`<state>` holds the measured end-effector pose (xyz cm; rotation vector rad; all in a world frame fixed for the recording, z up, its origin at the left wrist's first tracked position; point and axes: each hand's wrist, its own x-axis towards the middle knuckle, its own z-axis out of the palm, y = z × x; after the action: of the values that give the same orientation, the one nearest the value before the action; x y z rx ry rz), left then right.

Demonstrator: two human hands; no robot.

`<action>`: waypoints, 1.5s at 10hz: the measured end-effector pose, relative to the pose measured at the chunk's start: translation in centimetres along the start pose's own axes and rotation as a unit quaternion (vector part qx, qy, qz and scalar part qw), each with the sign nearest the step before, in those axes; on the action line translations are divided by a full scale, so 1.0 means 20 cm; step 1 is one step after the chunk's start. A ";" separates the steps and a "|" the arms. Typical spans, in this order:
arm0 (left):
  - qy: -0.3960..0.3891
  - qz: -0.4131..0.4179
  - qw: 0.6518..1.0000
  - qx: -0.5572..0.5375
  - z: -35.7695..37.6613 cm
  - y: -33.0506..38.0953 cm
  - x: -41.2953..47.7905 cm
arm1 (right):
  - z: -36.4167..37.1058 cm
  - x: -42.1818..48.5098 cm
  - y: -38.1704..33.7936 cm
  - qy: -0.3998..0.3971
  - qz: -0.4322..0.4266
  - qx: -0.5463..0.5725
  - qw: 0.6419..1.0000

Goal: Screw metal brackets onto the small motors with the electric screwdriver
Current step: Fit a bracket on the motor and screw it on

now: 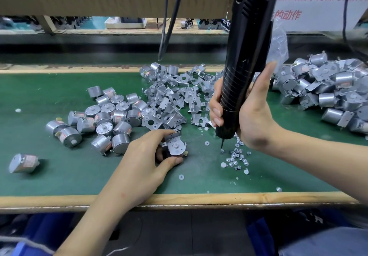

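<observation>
Green bench mat (59, 176) below: my left hand (143, 156) pinches a motor (169, 157) with its bracket (176, 146) seated on top. My right hand (253, 116) wraps the electric screwdriver (245, 56), its bit down at a loose screw (222, 151). Next, I judge, that screw must be carried squarely to the bracket hole.

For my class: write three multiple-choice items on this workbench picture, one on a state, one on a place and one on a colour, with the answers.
1. The left hand is:
A) gripping a motor with a bracket on it
B) flat and empty
C) holding the screwdriver

2. The screwdriver's tip is:
A) on the gripped motor
B) among the loose screws
C) touching the left hand

3. The mat is:
A) red
B) white
C) green

Answers:
1 A, the fingers and thumb curl round the motor.
2 B, the tip stands at the edge of the scattered screws, apart from the motor.
3 C, green shows all around the parts.
</observation>
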<state>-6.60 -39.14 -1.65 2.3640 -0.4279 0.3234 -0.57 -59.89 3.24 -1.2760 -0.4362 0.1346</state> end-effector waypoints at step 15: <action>-0.008 0.010 1.000 0.026 -0.01 0.03 -0.01 | 0.05 0.01 -0.03 0.004 -0.003 -0.011 1.000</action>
<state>-7.01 -39.49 -1.22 2.4160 -0.4566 0.3288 -0.93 -59.10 4.16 -1.2967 -0.4362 0.1207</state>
